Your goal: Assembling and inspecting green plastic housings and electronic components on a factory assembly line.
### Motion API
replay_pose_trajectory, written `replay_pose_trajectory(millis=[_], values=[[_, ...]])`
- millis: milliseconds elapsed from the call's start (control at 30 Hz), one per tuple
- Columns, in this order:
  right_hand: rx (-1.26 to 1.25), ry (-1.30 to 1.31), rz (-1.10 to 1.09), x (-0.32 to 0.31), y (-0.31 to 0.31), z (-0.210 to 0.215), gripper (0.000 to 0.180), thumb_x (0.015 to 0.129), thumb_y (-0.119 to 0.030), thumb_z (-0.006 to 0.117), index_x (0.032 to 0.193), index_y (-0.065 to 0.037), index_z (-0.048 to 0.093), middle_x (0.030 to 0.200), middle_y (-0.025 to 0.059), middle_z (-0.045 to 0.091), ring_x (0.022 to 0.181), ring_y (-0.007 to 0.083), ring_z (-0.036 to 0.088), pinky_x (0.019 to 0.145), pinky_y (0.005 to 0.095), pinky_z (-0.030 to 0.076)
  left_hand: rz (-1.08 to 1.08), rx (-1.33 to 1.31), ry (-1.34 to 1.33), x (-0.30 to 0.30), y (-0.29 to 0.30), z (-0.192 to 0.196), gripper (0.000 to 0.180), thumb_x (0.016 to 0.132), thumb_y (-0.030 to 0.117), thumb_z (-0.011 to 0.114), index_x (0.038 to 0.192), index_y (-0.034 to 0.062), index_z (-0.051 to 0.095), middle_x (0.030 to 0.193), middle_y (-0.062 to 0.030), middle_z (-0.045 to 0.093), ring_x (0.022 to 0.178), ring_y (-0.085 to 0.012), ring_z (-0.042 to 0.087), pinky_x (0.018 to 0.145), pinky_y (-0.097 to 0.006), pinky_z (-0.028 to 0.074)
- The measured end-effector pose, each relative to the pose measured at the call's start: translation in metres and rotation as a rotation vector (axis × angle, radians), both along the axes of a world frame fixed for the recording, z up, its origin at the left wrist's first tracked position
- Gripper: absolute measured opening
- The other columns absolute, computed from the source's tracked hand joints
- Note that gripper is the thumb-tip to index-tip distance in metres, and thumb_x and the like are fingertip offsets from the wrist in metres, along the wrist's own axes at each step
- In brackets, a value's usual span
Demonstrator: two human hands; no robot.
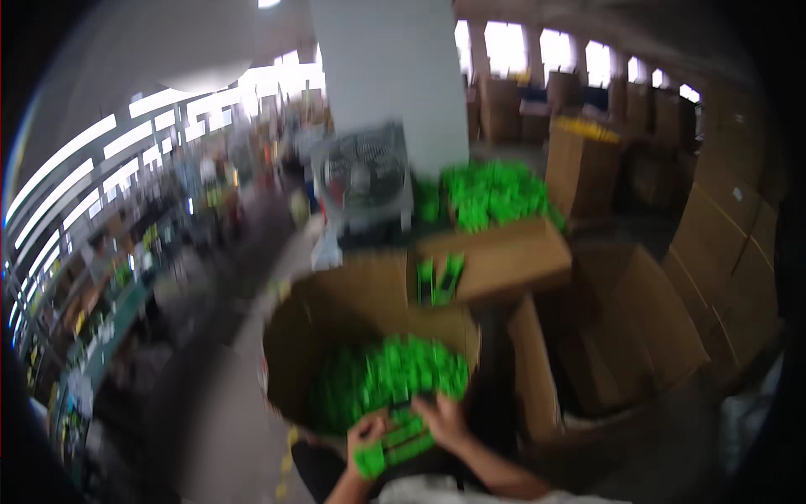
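Low in the view, my left hand [367, 430] is closed around bright green pieces with dark parts [371, 459]; blur hides their exact kind. My right hand [443, 422] is closed at their right end, its thumb and fingers by a dark part. Both hands are over the near rim of a large open cardboard carton [294, 353]. Inside it lies a heap of similar green pieces [407, 365]. Two more green-and-black pieces [439, 280] lie against a smaller brown cardboard box [512, 259] at the carton's far right rim.
Right of the carton stands another open cardboard box [621, 336]. Behind are a large green heap [499, 193], a grey box fan [363, 172] and a white pillar [390, 67]. A tall carton [583, 168] holds yellow items. A long workbench [105, 332] runs along the left.
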State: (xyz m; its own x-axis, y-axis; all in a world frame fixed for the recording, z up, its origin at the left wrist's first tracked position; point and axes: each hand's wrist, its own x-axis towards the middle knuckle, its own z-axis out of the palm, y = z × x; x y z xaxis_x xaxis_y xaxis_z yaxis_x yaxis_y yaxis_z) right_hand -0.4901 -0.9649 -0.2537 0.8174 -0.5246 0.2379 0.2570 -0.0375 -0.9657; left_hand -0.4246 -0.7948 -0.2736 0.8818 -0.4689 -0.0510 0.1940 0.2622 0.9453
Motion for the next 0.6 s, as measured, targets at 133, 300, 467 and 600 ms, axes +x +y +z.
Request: replay_pose_trajectory(millis=[133, 300, 467, 600], values=[[-0.04, 0.066, -0.078, 0.008, -0.02, 0.029, 0.021, 0.091, -0.019, 0.065, 0.093, 0.001, 0.061, 0.068, 0.0042, 0.063, 0.049, 0.0078, 0.056, 0.041, 0.0243, 0.043, -0.029, -0.08, 0.251, -0.017, 0.011, 0.032, 0.065, 0.095, 0.06, 0.04, 0.109, -0.0002, 0.06, 0.085, -0.0153, 0.067, 0.062, -0.0173, 0.06, 0.051, -0.028, 0.047], [-0.081, 0.149, -0.014, 0.016, -0.019, 0.012, 0.019, 0.091, -0.019, 0.065, 0.091, 0.0, 0.061, 0.068, 0.0036, 0.062, 0.045, 0.0052, 0.052, 0.037, 0.0218, 0.04, 0.058, 0.063, -0.014, -0.025, 0.034, 0.016, 0.042, 0.086, 0.037, 0.067, 0.102, -0.0019, 0.062, 0.086, -0.0092, 0.065, 0.062, -0.0143, 0.059, 0.048, -0.026, 0.047], [0.011, 0.21, 0.072, 0.007, -0.005, 0.005, 0.028, 0.095, -0.029, 0.058, 0.096, -0.001, 0.063, 0.07, 0.0038, 0.063, 0.056, 0.0082, 0.059, 0.043, 0.0228, 0.047, 0.278, 0.326, -0.036, -0.033, 0.042, 0.017, 0.017, 0.082, 0.002, 0.068, 0.098, -0.0012, 0.064, 0.079, -0.0029, 0.062, 0.061, -0.009, 0.056, 0.051, -0.022, 0.046], [0.083, 0.202, 0.117, 0.011, 0.002, 0.0, 0.027, 0.097, -0.027, 0.054, 0.093, -0.002, 0.061, 0.073, 0.0021, 0.062, 0.068, 0.0078, 0.063, 0.042, 0.022, 0.047, 0.283, 0.34, -0.008, -0.037, 0.042, 0.017, 0.018, 0.084, 0.004, 0.068, 0.101, 0.0, 0.065, 0.082, -0.0049, 0.066, 0.064, -0.0094, 0.058, 0.05, -0.023, 0.045]])
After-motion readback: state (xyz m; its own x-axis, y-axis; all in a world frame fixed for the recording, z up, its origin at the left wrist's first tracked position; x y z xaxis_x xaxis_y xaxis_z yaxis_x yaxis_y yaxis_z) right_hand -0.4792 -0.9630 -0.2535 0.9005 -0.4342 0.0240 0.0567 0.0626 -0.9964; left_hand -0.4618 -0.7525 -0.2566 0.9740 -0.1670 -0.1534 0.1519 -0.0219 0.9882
